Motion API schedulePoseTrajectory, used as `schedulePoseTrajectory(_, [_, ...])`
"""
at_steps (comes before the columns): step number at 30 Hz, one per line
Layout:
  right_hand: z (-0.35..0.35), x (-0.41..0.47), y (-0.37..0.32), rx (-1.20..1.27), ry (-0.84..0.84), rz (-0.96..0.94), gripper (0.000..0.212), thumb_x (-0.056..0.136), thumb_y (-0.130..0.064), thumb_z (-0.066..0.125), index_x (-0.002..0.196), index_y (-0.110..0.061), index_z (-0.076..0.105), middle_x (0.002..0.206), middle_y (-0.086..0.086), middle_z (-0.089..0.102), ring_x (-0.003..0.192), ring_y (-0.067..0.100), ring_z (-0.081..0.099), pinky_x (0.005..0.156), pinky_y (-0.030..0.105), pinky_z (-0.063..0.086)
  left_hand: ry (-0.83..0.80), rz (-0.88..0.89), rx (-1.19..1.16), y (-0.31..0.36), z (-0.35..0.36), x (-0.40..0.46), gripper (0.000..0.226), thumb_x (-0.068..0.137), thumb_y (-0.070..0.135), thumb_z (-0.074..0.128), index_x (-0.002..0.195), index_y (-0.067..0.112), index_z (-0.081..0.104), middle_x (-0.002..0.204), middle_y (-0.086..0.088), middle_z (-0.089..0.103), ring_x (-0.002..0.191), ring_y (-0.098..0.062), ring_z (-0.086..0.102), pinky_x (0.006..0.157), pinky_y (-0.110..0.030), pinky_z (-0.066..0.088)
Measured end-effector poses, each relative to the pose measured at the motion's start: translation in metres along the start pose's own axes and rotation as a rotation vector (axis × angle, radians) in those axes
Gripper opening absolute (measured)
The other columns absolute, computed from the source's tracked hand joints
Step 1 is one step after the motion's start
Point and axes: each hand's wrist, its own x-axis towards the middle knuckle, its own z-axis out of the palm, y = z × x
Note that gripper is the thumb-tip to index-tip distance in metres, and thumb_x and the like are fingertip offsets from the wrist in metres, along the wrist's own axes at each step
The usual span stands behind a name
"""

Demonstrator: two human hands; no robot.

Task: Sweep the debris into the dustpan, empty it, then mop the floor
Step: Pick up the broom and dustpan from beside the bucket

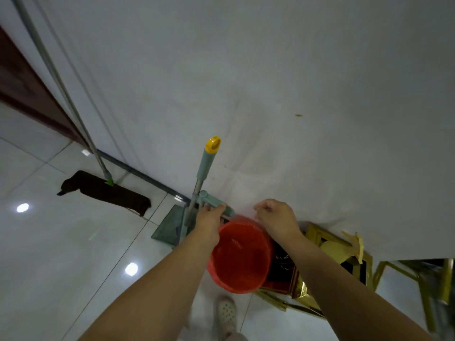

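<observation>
We stood at the wall with our left hand [209, 217] reaching to the green dustpan handle [216, 204], fingers curled round its short side grip, so the dustpan [170, 227] stood upright on the floor beside the wall, likely being parked there. Its long handle rose to a yellow cap [213, 144]. Our right hand [275, 217] hovered just above the rim of the red bin [240, 257], fingers loosely curled; it seemed to pinch a thin clear liner at the rim, though we could not tell for sure. We judged the emptying step was at or near its end. The mop [105, 190] leaned against the wall to the left, its dark pad flat on the tiled floor [49, 254], well apart from us and untouched, ready for the mopping. Gold-framed clutter [320, 244] lay just right of the bin.
</observation>
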Motion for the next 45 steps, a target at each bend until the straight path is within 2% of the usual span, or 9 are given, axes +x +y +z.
schedulePoseTrajectory(8, [-0.002,0.029,-0.009,0.135,-0.158,-0.061,0.019,0.089,-0.011,0.052,0.085,-0.020,0.068,0.077,-0.003,0.067,0.080,0.018,0.064,0.074,0.032,0.051,0.197,0.025,-0.052,-0.009,-0.019,-0.007,0.017,0.088,0.016,0.066,0.104,0.013,0.059,0.081,-0.003,0.062,0.066,-0.014,0.058,0.047,-0.021,0.052])
schedulePoseTrajectory(12, [0.001,0.034,-0.017,0.104,-0.241,-0.137,0.019,0.088,-0.009,0.052,0.086,-0.018,0.068,0.075,-0.002,0.068,0.073,0.012,0.062,0.071,0.023,0.049,0.291,0.029,-0.008,-0.018,-0.034,-0.010,0.017,0.086,0.027,0.068,0.093,0.012,0.062,0.083,-0.004,0.064,0.079,-0.019,0.060,0.073,-0.031,0.053])
schedulePoseTrajectory(19, [0.010,0.029,-0.034,0.084,-0.376,-0.231,0.021,0.089,-0.005,0.052,0.082,-0.020,0.066,0.073,-0.002,0.067,0.063,0.002,0.059,0.053,0.006,0.043,0.376,0.123,-0.016,-0.037,-0.062,-0.029,0.016,0.091,0.028,0.060,0.078,0.022,0.054,0.074,0.000,0.060,0.062,-0.011,0.056,0.037,-0.018,0.045])
schedulePoseTrajectory(23, [0.019,0.018,-0.052,0.077,-0.485,-0.298,0.026,0.087,-0.003,0.053,0.075,-0.024,0.065,0.075,0.002,0.068,0.065,0.008,0.061,0.059,0.016,0.046,0.310,0.175,-0.088,-0.046,-0.076,-0.044,0.009,0.092,0.021,0.060,0.085,0.015,0.057,0.059,-0.001,0.065,0.048,-0.010,0.057,0.042,-0.022,0.049])
schedulePoseTrajectory(27, [0.036,0.000,-0.077,0.055,-0.639,-0.328,0.014,0.094,-0.009,0.050,0.094,-0.015,0.063,0.078,0.003,0.067,0.064,0.009,0.060,0.059,0.020,0.049,0.338,0.261,0.039,-0.055,-0.088,-0.060,0.018,0.093,0.027,0.057,0.081,0.013,0.055,0.044,0.005,0.055,0.037,-0.004,0.045,0.037,-0.018,0.042])
schedulePoseTrajectory(32, [0.065,-0.040,-0.115,0.078,-0.910,-0.165,0.019,0.099,-0.027,0.045,0.107,-0.011,0.051,0.077,0.011,0.064,0.061,0.020,0.064,0.065,0.032,0.056,0.470,0.289,0.125,-0.068,-0.099,-0.087,0.032,0.096,0.042,0.045,0.083,0.014,0.054,0.063,-0.003,0.051,0.051,-0.013,0.046,0.045,-0.023,0.043])
schedulePoseTrajectory(37, [0.088,-0.082,-0.138,0.101,-1.118,0.065,0.055,0.094,-0.041,0.051,0.130,0.000,0.045,0.076,0.017,0.061,0.058,0.023,0.065,0.047,0.026,0.056,0.584,0.327,0.097,-0.082,-0.120,-0.112,0.044,0.098,0.040,0.041,0.103,0.000,0.060,0.092,-0.023,0.065,0.078,-0.032,0.060,0.063,-0.033,0.045])
schedulePoseTrajectory(41, [0.102,-0.109,-0.153,0.036,-1.206,0.159,0.052,0.092,-0.044,0.055,0.113,0.004,0.053,0.075,0.015,0.059,0.048,0.019,0.063,0.043,0.022,0.054,0.665,0.321,0.114,-0.088,-0.145,-0.130,0.039,0.097,0.041,0.044,0.096,0.005,0.057,0.078,-0.012,0.058,0.068,-0.024,0.054,0.054,-0.027,0.041])
schedulePoseTrajectory(45, [0.116,-0.132,-0.168,0.152,-1.283,0.254,0.023,0.091,-0.021,0.063,0.100,-0.001,0.056,0.109,0.023,0.053,0.057,0.024,0.066,0.056,0.029,0.060,0.695,0.354,0.087,-0.096,-0.177,-0.145,0.035,0.098,0.041,0.042,0.075,0.016,0.050,0.061,0.000,0.047,0.051,-0.013,0.042,0.043,-0.021,0.033])
